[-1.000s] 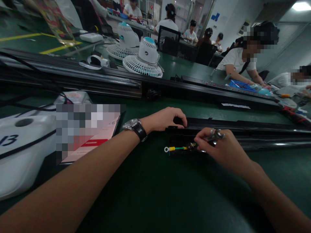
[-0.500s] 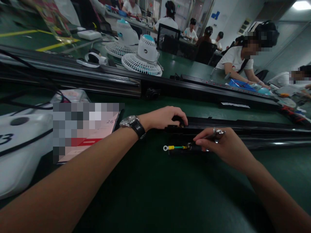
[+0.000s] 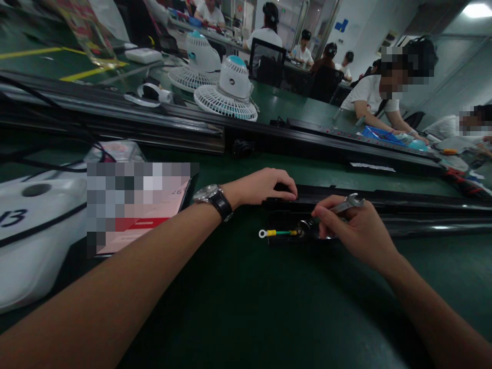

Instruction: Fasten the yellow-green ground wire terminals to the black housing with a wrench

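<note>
The right hand point(image 3: 361, 228) pinches a metal wrench point(image 3: 341, 206) by its shank, the far end just past the fingertips at a fastener point(image 3: 300, 232) beside a green wire point(image 3: 283, 233). The left hand point(image 3: 265, 185) curls its fingers at the end of a black rail point(image 3: 376, 201); from here I can't tell whether they grip it. The wrench looks rigid, light, perhaps slick, best held mid-shank.

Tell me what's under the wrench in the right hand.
Under the wrench lies a black rail; near the wrench's left end, a green wire shows, with a metal ring tip. The right hand hides whatever is directly beneath its grip.
</note>
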`<state>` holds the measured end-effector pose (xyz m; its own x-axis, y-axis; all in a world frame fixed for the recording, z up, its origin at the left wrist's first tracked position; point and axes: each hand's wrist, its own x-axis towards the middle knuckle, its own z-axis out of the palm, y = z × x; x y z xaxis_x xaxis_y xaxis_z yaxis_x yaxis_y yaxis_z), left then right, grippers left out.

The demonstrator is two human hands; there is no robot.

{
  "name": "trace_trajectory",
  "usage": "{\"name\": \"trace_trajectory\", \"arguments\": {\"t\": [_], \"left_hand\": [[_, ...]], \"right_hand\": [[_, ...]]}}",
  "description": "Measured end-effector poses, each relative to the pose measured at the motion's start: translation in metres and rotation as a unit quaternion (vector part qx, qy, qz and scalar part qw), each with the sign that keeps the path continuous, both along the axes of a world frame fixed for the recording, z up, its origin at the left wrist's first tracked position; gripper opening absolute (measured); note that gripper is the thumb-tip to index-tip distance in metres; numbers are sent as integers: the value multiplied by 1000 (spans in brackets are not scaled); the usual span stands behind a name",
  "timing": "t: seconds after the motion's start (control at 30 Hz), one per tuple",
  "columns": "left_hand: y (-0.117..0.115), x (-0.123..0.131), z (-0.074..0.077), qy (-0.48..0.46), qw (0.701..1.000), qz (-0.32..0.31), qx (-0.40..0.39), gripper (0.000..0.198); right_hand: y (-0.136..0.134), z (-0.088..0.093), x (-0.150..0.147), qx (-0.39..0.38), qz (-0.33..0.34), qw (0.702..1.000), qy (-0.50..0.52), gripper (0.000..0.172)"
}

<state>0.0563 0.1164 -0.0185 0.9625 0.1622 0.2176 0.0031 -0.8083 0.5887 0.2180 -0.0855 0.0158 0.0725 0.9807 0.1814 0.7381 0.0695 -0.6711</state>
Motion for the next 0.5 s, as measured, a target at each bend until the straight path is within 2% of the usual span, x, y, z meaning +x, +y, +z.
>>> {"name": "trace_trajectory", "arguments": {"t": [0.17, 0.5], "left_hand": [[1, 0, -3, -7, 1000, 4, -2, 17], [0, 0, -2, -5, 1000, 6, -3, 17]], "right_hand": [[-1, -2, -3, 25, 14, 999, -39, 17], [-1, -5, -9, 44, 15, 998, -52, 15]]}}
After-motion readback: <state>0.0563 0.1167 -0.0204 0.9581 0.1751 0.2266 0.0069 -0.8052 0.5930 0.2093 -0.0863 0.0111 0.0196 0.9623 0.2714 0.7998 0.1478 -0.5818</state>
